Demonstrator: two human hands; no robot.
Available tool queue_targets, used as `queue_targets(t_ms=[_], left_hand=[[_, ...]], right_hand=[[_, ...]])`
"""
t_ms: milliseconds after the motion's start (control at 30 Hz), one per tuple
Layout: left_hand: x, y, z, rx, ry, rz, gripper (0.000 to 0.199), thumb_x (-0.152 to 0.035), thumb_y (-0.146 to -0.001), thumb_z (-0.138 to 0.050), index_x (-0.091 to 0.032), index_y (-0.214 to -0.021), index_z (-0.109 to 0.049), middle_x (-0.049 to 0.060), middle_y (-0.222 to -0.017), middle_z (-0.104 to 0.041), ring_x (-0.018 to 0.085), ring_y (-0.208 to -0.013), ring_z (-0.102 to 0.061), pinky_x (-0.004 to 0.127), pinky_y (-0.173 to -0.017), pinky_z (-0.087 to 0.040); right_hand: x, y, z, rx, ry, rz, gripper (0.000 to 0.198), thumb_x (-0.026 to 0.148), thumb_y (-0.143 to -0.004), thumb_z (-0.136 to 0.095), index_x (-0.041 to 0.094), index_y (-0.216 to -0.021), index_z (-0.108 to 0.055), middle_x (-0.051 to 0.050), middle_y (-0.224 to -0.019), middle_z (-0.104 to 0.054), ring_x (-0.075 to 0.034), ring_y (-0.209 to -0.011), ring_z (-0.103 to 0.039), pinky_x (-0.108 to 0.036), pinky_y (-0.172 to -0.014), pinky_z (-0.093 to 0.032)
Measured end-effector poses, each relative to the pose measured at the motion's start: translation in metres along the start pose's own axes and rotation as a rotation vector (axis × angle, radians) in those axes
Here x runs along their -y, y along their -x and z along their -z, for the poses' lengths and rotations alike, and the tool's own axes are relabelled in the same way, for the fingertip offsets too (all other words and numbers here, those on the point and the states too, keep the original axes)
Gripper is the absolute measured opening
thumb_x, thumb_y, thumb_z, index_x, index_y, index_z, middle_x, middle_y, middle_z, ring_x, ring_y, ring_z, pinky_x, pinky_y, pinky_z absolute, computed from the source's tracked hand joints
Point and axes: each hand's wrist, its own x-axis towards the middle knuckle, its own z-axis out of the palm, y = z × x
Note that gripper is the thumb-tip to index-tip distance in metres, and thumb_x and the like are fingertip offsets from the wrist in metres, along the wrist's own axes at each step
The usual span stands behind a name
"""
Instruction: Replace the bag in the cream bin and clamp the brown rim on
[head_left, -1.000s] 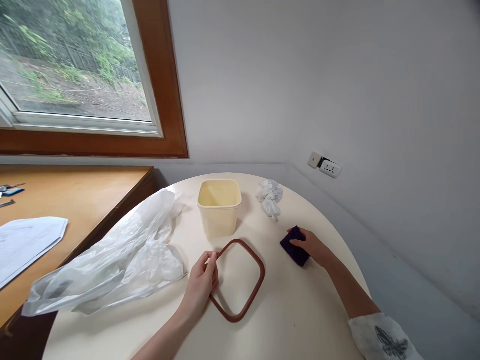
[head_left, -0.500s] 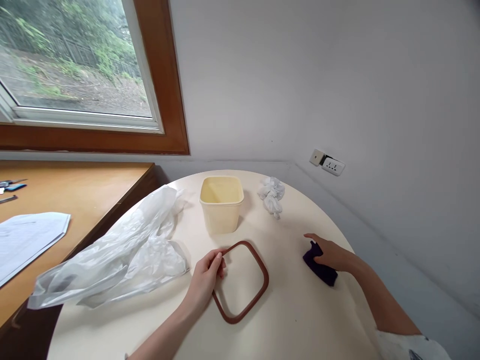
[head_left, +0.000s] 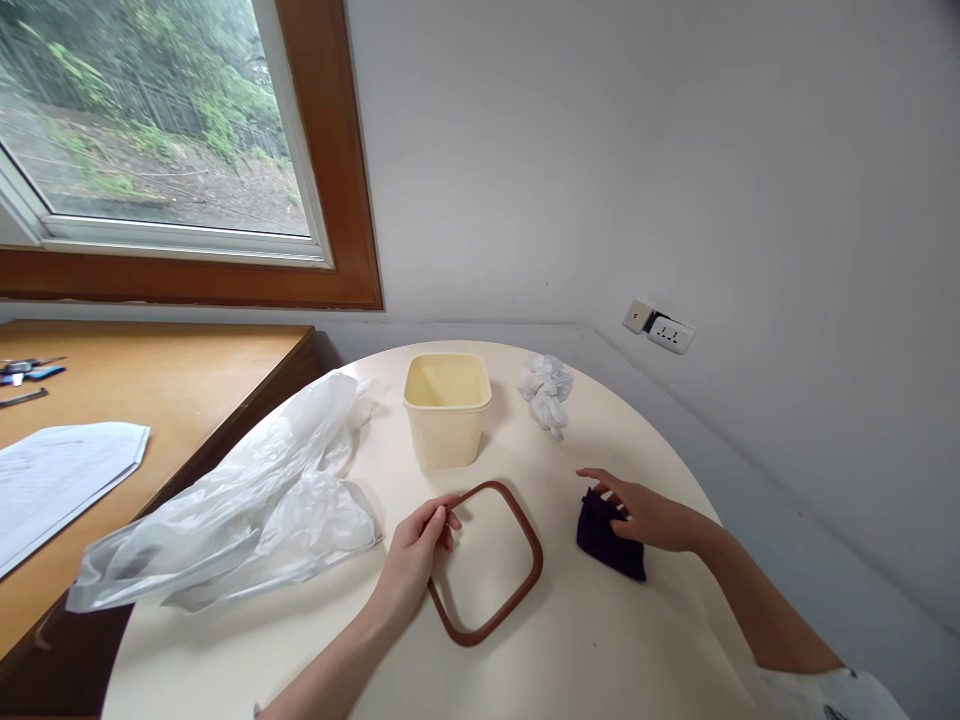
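My left hand [head_left: 420, 545] is closed around the left side of a brown, rounded-square rim frame [head_left: 537, 560], which is slightly tilted over the table. Over a dark purple cloth [head_left: 611, 545] at the right, my right hand [head_left: 649, 512] has its thumb and fingers apart. Its fingertips touch or nearly touch the upper part of the cloth, which is laid out on the table. A cream plastic bin [head_left: 446, 435] stands upright beyond the frame, its top uncovered. Behind the cloth lies a knotted, crumpled white plastic bag [head_left: 546, 390].
A large translucent plastic bag [head_left: 277, 500] spreads across the left of the round cream table [head_left: 555, 675] and over its edge. Papers [head_left: 67, 480] and small tools [head_left: 30, 372] lie on a wooden desk [head_left: 187, 370]. Wall sockets [head_left: 670, 334] are at the right, a window at the left.
My right hand and the dark cloth have moved left; the cloth now looks flatter and the fingers looser. The left hand and the frame hold nearly still. The view has shifted slightly.
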Motion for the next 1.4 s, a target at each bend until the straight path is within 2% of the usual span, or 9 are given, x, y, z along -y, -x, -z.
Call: queue_targets(t_ms=[133,300,500,600,800,967,1133,1267,1400], left_hand=[[-0.003,0.001,-0.001,0.018,-0.014,-0.013,0.035,-0.043,-0.083,-0.047,-0.017,-0.103,-0.061,0.002,-0.077,-0.054,0.012,-0.065,-0.045,0.024,-0.066,-0.036],[-0.007,0.004,-0.004,0.078,-0.012,-0.057,0.033,-0.04,-0.085,-0.046,-0.019,-0.106,-0.061,0.002,-0.078,-0.054,0.012,-0.069,-0.045,0.025,-0.07,-0.037],[-0.011,0.009,-0.007,0.185,0.014,-0.074,0.032,-0.039,-0.086,-0.045,-0.02,-0.106,-0.061,0.003,-0.079,-0.053,0.013,-0.073,-0.046,0.027,-0.076,-0.038],[-0.01,0.011,-0.009,0.236,-0.03,-0.033,0.036,-0.041,-0.086,-0.045,-0.021,-0.112,-0.058,0.005,-0.086,-0.056,0.014,-0.076,-0.046,0.028,-0.076,-0.038],[-0.009,0.012,-0.011,0.229,-0.125,0.007,0.04,-0.046,-0.085,-0.044,-0.02,-0.112,-0.056,0.006,-0.095,-0.054,0.016,-0.082,-0.046,0.029,-0.081,-0.037],[-0.013,0.014,-0.013,0.19,-0.168,0.026,0.033,-0.046,-0.082,-0.047,-0.018,-0.096,-0.057,0.003,-0.081,-0.052,0.015,-0.076,-0.045,0.027,-0.074,-0.036],[-0.013,0.015,-0.013,0.186,-0.127,0.018,0.029,-0.044,-0.082,-0.049,-0.018,-0.092,-0.056,0.002,-0.078,-0.051,0.013,-0.073,-0.046,0.027,-0.072,-0.035],[-0.011,0.015,-0.014,0.169,-0.088,0.007,0.027,-0.041,-0.08,-0.052,-0.016,-0.089,-0.056,0.001,-0.073,-0.051,0.012,-0.068,-0.046,0.026,-0.069,-0.036],[-0.008,0.016,-0.015,0.155,-0.065,-0.017,0.026,-0.039,-0.078,-0.053,-0.013,-0.085,-0.057,0.001,-0.068,-0.052,0.012,-0.065,-0.046,0.027,-0.066,-0.036]], right_hand=[[0.015,-0.005,-0.002,-0.093,0.093,-0.057,0.05,0.025,-0.078,-0.045,0.027,-0.127,-0.041,-0.007,-0.12,-0.051,-0.02,-0.106,-0.051,-0.03,-0.079,-0.045],[0.064,0.008,-0.028,-0.053,-0.008,0.049,0.038,0.043,-0.087,-0.036,0.023,-0.116,-0.052,-0.003,-0.086,-0.062,-0.017,-0.076,-0.058,-0.03,-0.071,-0.046],[0.098,0.023,-0.068,-0.039,-0.024,0.261,0.032,0.034,-0.088,-0.038,0.02,-0.113,-0.053,-0.004,-0.083,-0.063,-0.017,-0.071,-0.057,-0.028,-0.065,-0.045],[0.087,0.021,-0.067,-0.117,-0.025,0.256,0.036,0.028,-0.09,-0.032,0.018,-0.12,-0.049,-0.007,-0.092,-0.064,-0.018,-0.078,-0.06,-0.029,-0.07,-0.045],[0.035,0.02,-0.035,-0.294,0.04,-0.032,0.042,0.035,-0.088,-0.032,0.018,-0.122,-0.049,-0.007,-0.087,-0.066,-0.02,-0.074,-0.061,-0.03,-0.067,-0.046],[0.002,0.027,-0.022,-0.226,0.103,-0.216,0.038,0.039,-0.088,-0.028,0.02,-0.103,-0.057,-0.002,-0.061,-0.059,-0.017,-0.051,-0.052,-0.027,-0.047,-0.039],[-0.024,0.028,-0.028,-0.207,0.233,-0.254,0.043,0.041,-0.088,-0.028,0.02,-0.112,-0.056,-0.007,-0.085,-0.066,-0.022,-0.075,-0.061,-0.032,-0.061,-0.047],[-0.028,0.026,-0.04,-0.335,0.487,-0.193,0.052,0.044,-0.087,-0.031,0.015,-0.127,-0.046,-0.014,-0.115,-0.057,-0.029,-0.105,-0.053,-0.041,-0.08,-0.047],[-0.01,0.029,-0.063,-0.287,0.542,0.103,0.051,0.048,-0.088,-0.032,0.034,-0.137,-0.029,-0.002,-0.143,-0.032,-0.025,-0.127,-0.035,-0.043,-0.098,-0.038]])
